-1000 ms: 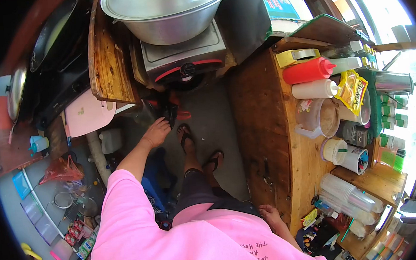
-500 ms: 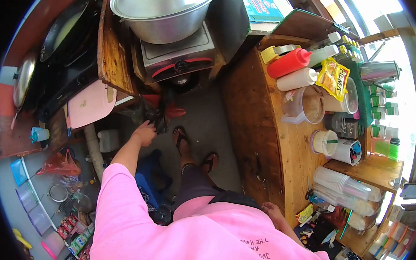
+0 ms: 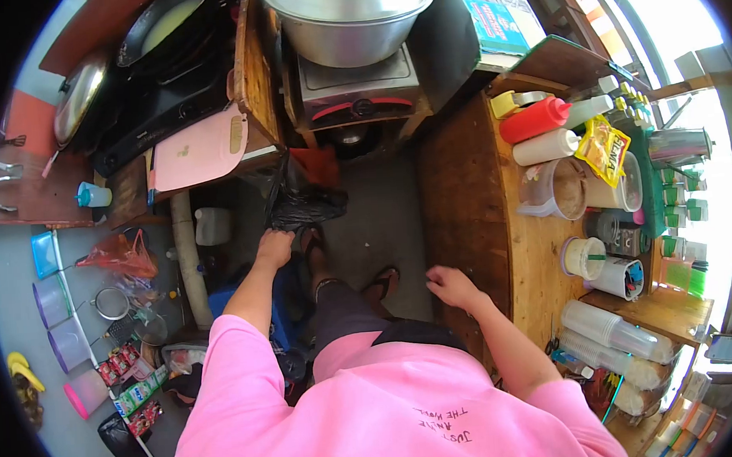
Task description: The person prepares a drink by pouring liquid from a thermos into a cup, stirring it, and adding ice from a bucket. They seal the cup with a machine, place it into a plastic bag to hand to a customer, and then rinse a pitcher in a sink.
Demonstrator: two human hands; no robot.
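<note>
My left hand point(image 3: 276, 247) is closed on the edge of a black plastic bag point(image 3: 306, 203), which hangs below the counter, left of the stove. The bag's upper part lies by the counter corner, with a red piece point(image 3: 319, 166) of something right behind it. Over the floor, beside the wooden cabinet point(image 3: 464, 214), my right hand point(image 3: 455, 287) is in the air with its fingers loosely curled and nothing visible in them.
A large lidded pot point(image 3: 354, 28) stands on a stove point(image 3: 362, 90) ahead. On the left counter are a pink cutting board point(image 3: 202, 150) and a frying pan point(image 3: 165, 31). The right counter holds a red squeeze bottle point(image 3: 535, 120), tubs and stacked plastic cups point(image 3: 607, 327).
My left hand has drawn the black bag out and toward me, so more of it shows. My right hand has come forward from beside my hip. The view has shifted left.
</note>
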